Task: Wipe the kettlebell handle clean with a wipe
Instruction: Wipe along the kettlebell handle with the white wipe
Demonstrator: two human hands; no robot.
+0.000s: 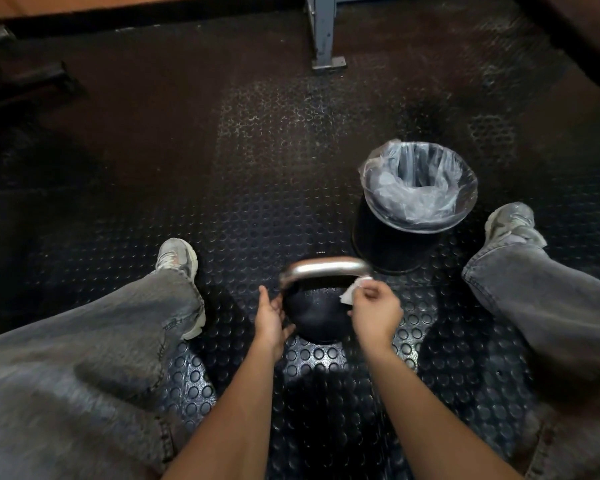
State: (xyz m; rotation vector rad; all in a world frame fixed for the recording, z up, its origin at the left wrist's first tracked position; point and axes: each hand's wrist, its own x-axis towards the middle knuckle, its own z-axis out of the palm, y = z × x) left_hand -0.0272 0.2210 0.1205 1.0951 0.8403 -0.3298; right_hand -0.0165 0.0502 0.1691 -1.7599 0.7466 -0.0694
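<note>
We see the black round kettlebell (314, 317) standing on the floor between our two legs, its curved bare-metal handle (326, 266) arching over the top and blurred in the frame; the small crumpled white wipe (352, 292) sits at the right end of that handle, where it meets the ball; our right hand (374, 315) pinches the wipe between curled fingers and thumb, holding it against the metal; our left hand (271, 318) rests on the left flank of the ball, fingers fairly straight and spread along its side, thumb below, steadying rather than clenching.

Beneath it all lies the black rubber floor mat (222, 209) studded with raised round dots, shiny where light falls near us and dull and scuffed further off; our legs in loose grey-blue jeans (84, 358) splay to either side, each ending in a pale worn trainer (175, 256); just beyond the kettlebell, to the right, stands a black round waste bin (388, 244) lined with a clear plastic bag (420, 181) folded over its rim; further back a grey metal post (323, 32) rests on a flat foot plate; a strip of orange-brown wooden floor (66, 5) edges the mat at the top left; the far left is dark, with a blurred black shape we cannot make out.
</note>
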